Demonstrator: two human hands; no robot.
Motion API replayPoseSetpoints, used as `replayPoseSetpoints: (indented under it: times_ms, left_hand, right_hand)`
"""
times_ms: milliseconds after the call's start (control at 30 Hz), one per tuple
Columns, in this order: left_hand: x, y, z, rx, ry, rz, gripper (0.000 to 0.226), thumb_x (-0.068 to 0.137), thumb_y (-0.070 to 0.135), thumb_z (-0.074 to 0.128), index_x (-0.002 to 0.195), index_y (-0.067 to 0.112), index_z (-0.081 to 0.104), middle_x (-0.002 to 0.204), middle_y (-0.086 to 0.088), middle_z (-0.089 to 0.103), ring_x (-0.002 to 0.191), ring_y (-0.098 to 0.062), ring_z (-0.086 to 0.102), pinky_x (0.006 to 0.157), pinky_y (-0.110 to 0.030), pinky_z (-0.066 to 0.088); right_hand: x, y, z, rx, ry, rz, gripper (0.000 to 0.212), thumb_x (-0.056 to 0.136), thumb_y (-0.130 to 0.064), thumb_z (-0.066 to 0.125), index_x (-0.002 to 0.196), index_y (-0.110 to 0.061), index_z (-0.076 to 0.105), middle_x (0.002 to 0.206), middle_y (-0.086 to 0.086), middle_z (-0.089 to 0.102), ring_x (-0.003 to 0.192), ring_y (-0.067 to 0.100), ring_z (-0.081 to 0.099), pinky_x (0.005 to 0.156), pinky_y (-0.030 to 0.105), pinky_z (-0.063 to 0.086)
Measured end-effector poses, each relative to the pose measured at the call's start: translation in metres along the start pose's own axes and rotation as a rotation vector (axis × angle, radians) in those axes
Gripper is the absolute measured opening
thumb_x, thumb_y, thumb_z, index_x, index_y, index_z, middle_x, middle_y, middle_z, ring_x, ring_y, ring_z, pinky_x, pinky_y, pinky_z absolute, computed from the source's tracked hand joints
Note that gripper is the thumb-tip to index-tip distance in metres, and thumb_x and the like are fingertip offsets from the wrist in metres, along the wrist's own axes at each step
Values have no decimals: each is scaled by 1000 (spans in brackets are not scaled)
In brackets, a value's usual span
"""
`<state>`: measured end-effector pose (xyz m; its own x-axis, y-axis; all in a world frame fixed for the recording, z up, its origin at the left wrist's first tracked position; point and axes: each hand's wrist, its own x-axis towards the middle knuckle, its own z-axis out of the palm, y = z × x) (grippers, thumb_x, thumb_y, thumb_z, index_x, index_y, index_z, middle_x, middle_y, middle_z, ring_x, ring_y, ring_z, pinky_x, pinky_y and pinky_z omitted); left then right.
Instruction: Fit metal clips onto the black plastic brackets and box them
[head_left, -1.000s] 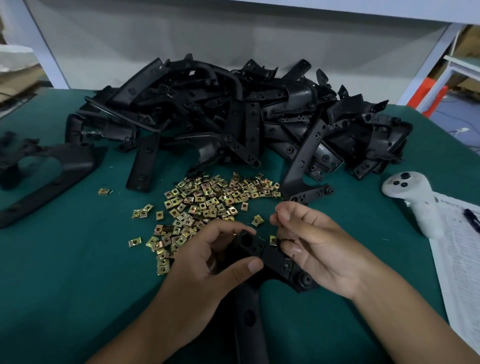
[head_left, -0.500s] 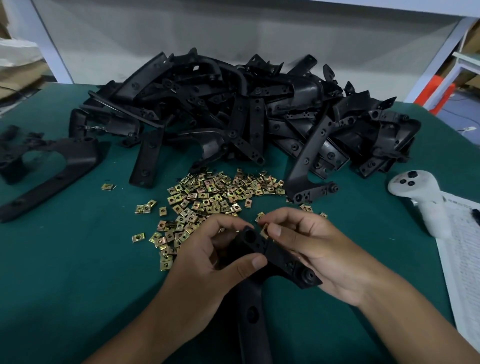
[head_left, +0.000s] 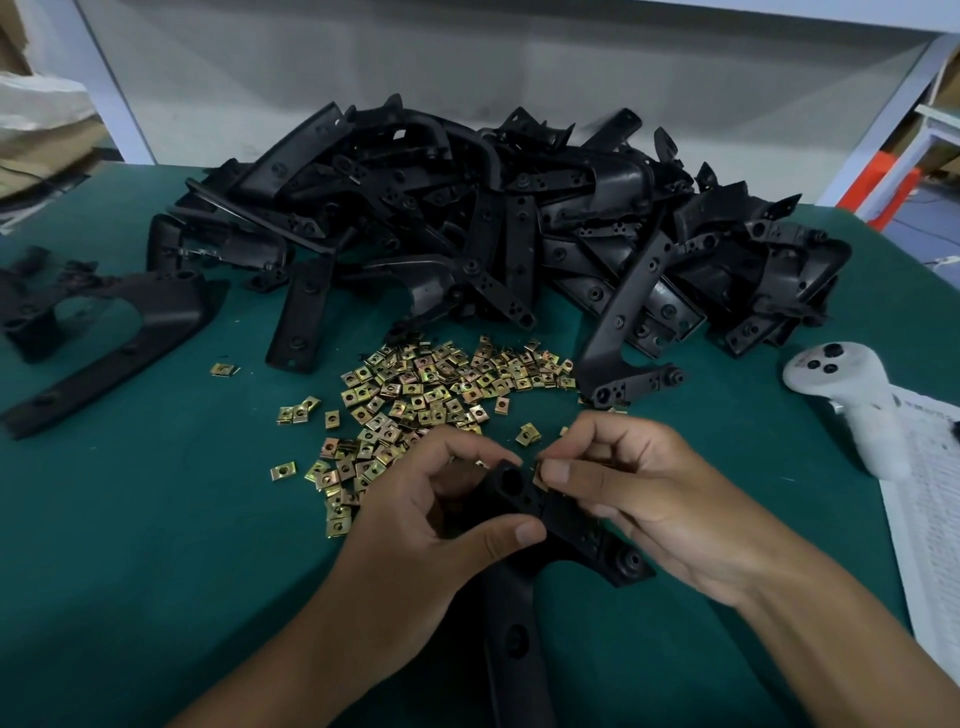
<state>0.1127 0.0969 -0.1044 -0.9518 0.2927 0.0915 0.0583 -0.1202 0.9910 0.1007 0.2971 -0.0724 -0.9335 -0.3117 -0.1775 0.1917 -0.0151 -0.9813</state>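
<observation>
A: What has changed in the last second?

B: The right hand (head_left: 649, 499) has come in from beside the bracket and now sits at its top edge, by the big round hole. A second ago its fingers (head_left: 563, 470) were a little apart from the plastic; now thumb and forefinger are pinched together against it, with a sliver of brass just showing between them. I judge that a metal clip (head_left: 537, 475) is being pushed onto the held bracket (head_left: 524, 525).

A: And the left hand (head_left: 431, 525)?

B: It has hardly moved. Its fingers curl round the bracket's head, thumb pressed on the near face, holding it just above the counter (head_left: 156, 545).

A: So where does the task stand?

B: Early, I would say. No box is in view.

A: Counts?

B: Two hands, one bracket in hand. The pile of black brackets (head_left: 493, 228) behind is tangled, dozens at a guess, too overlapped to count. One large bracket (head_left: 114, 332) lies apart at the left. The loose clips (head_left: 426, 384) number well over a hundred. One white controller (head_left: 852, 384) rests at the right, beside a printed sheet (head_left: 930, 493).
</observation>
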Motion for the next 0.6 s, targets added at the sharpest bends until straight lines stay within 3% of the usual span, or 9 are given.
replayPoseSetpoints:
  times_ms: [300, 467, 600]
  left_hand:
    - [2, -2, -1, -74, 10, -1, 32, 66, 30, 88, 94, 31, 71, 95, -8, 77, 89, -22, 74, 75, -26, 59]
    - [2, -3, -1, -74, -11, 11, 31, 69, 28, 87, 95, 30, 71, 92, -7, 76, 86, -18, 74, 73, -24, 58]
    - [3, -4, 0, -63, 5, 46, 28, 71, 27, 86, 95, 32, 71, 91, -3, 76, 85, -14, 73, 73, -22, 57]
  right_hand:
    - [-2, 3, 1, 0, 13, -28, 12, 73, -33, 80, 77, -23, 75, 78, -3, 70, 63, 1, 60, 60, 13, 47]
    - [-4, -2, 0, -53, 12, -16, 16, 77, -36, 82, 80, -22, 76, 89, 3, 75, 83, 14, 69, 77, 23, 55]
    - [-6, -5, 2, -89, -3, -27, 21, 82, -44, 73, 79, -24, 76, 76, -3, 71, 77, 7, 65, 78, 23, 52]
